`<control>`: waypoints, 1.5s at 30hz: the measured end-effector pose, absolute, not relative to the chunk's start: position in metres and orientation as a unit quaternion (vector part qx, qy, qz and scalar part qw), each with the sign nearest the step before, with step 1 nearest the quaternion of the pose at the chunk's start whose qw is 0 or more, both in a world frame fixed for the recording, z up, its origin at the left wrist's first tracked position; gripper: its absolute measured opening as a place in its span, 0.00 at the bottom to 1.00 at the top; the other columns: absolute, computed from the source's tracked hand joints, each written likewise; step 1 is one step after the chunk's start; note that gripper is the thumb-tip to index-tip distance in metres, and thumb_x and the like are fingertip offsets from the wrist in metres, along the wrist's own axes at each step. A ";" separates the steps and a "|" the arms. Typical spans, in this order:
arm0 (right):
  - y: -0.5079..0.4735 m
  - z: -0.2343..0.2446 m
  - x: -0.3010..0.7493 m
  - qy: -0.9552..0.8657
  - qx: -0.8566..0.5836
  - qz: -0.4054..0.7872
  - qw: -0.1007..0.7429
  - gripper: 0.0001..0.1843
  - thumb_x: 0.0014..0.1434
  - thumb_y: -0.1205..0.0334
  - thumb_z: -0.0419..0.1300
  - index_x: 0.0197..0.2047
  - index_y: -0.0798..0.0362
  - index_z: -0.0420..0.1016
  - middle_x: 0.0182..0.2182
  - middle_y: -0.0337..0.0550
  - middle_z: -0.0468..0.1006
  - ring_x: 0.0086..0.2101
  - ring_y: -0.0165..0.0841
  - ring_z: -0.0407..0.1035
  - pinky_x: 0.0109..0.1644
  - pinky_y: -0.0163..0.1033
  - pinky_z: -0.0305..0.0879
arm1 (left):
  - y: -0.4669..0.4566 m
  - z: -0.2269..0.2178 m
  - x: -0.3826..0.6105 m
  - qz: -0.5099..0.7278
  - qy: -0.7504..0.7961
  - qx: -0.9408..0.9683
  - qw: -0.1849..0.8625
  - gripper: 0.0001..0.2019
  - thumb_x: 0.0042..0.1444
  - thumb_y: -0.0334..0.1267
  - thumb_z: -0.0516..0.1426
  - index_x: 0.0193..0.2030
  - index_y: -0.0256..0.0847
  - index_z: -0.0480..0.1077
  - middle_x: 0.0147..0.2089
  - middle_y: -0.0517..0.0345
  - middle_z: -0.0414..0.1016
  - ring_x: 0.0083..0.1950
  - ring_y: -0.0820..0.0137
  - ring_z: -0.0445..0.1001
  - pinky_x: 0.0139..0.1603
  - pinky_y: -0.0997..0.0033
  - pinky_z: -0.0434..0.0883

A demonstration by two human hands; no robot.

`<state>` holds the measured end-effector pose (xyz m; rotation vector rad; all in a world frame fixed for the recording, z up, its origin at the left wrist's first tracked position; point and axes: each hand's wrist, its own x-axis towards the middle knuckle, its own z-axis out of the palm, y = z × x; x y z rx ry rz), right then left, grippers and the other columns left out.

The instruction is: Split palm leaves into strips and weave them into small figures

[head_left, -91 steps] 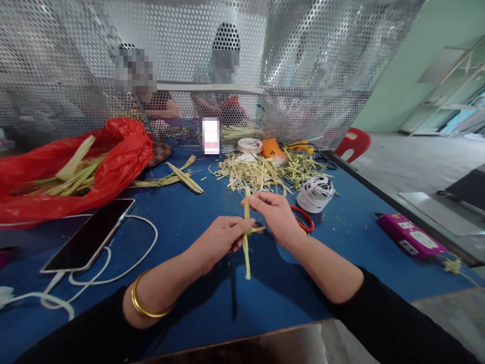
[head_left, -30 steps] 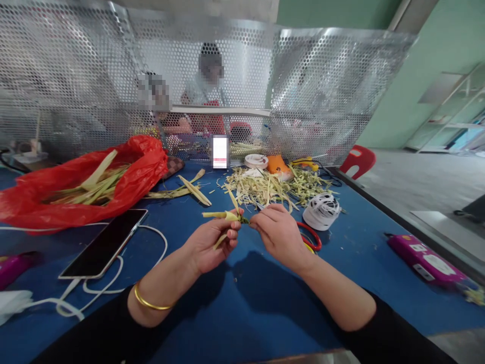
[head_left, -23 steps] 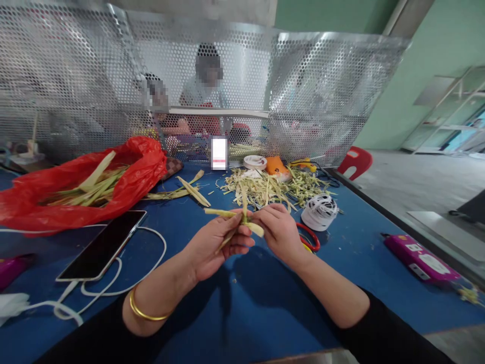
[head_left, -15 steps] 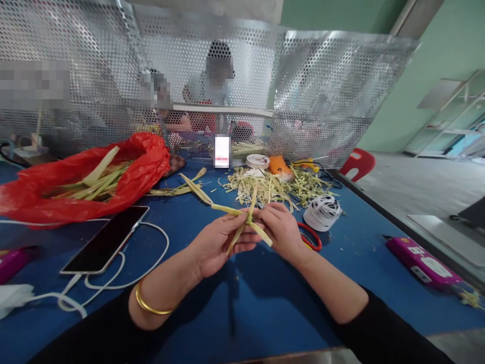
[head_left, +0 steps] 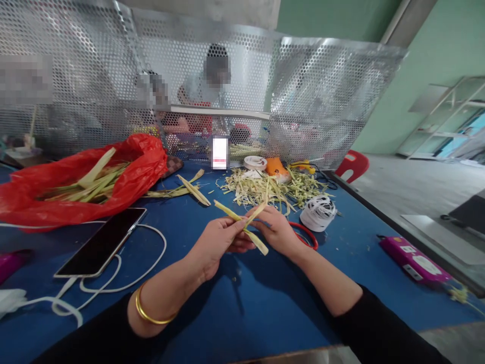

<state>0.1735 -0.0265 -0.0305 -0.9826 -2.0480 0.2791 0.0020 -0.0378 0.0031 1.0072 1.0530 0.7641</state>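
Crossed strips of pale green-yellow leaf [head_left: 259, 243] are held out in front of me above the table. My left hand [head_left: 220, 240] pinches them near the crossing, thumb on top and fingers curled beneath. My right hand [head_left: 276, 230] is closed on the upright strip at the crossing; its fingertips are partly hidden behind the leaves. A red loop-shaped handle [head_left: 311, 237] lies on the table beside my right wrist, partly covered by it. Beyond the hands lies a loose dry leaf piece [head_left: 193, 189].
A red plastic bag [head_left: 146, 156] of long leaves is at left, near a phone [head_left: 100, 242] with white cables. Leaf trimmings [head_left: 250, 188], a white strap roll [head_left: 318, 215] and a purple power strip [head_left: 415, 260] lie right. Perforated sheeting [head_left: 322, 91] stands behind; people sit beyond it.
The upright strip now leans to the right, with my right hand at its base. The strip that hung down towards me no longer shows. The view has shifted slightly.
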 end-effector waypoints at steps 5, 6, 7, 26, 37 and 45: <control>-0.033 -0.024 0.170 -0.727 -0.371 0.303 0.492 0.08 0.58 0.64 0.58 0.41 0.52 0.76 0.39 0.45 0.76 0.42 0.36 0.70 0.48 0.41 0.65 | -0.034 0.001 -0.001 0.316 0.447 0.459 0.699 0.17 0.57 0.48 0.54 0.36 0.32 0.72 0.29 0.46 0.79 0.28 0.67 0.78 0.32 0.72 0.72; -0.033 -0.024 0.169 -0.716 -0.371 0.309 0.504 0.07 0.58 0.64 0.57 0.38 0.52 0.77 0.36 0.44 0.77 0.40 0.35 0.71 0.47 0.40 0.65 | -0.033 0.000 -0.001 0.310 0.447 0.461 0.701 0.19 0.57 0.50 0.54 0.36 0.32 0.71 0.29 0.45 0.79 0.29 0.66 0.78 0.32 0.71 0.72; -0.033 -0.025 0.168 -0.706 -0.375 0.308 0.516 0.07 0.58 0.63 0.57 0.34 0.52 0.77 0.33 0.43 0.77 0.37 0.34 0.71 0.44 0.40 0.66 | -0.033 -0.001 -0.001 0.305 0.452 0.466 0.697 0.20 0.56 0.51 0.54 0.36 0.32 0.71 0.29 0.45 0.79 0.29 0.66 0.78 0.32 0.71 0.72; -0.032 -0.024 0.166 -0.524 -0.523 0.311 0.596 0.11 0.56 0.56 0.55 0.36 0.52 0.75 0.29 0.38 0.75 0.30 0.31 0.69 0.39 0.39 0.65 | -0.022 -0.013 0.000 0.382 0.400 0.405 0.728 0.13 0.52 0.38 0.61 0.43 0.35 0.74 0.38 0.47 0.81 0.41 0.66 0.78 0.44 0.71 0.71; -0.047 -0.030 0.148 -0.399 -0.472 0.619 0.485 0.15 0.43 0.55 0.69 0.33 0.54 0.78 0.30 0.42 0.78 0.31 0.31 0.72 0.42 0.37 0.65 | -0.021 -0.008 0.003 0.477 0.352 0.371 0.715 0.09 0.54 0.28 0.57 0.43 0.34 0.71 0.36 0.49 0.80 0.40 0.68 0.77 0.43 0.72 0.71; -0.053 -0.029 0.138 -0.599 -0.464 0.478 0.444 0.15 0.55 0.58 0.58 0.20 0.54 0.71 0.19 0.37 0.70 0.24 0.28 0.63 0.32 0.34 0.60 | -0.028 -0.023 0.011 0.464 0.359 0.413 0.696 0.13 0.46 0.35 0.63 0.41 0.36 0.74 0.33 0.56 0.78 0.30 0.73 0.73 0.30 0.76 0.68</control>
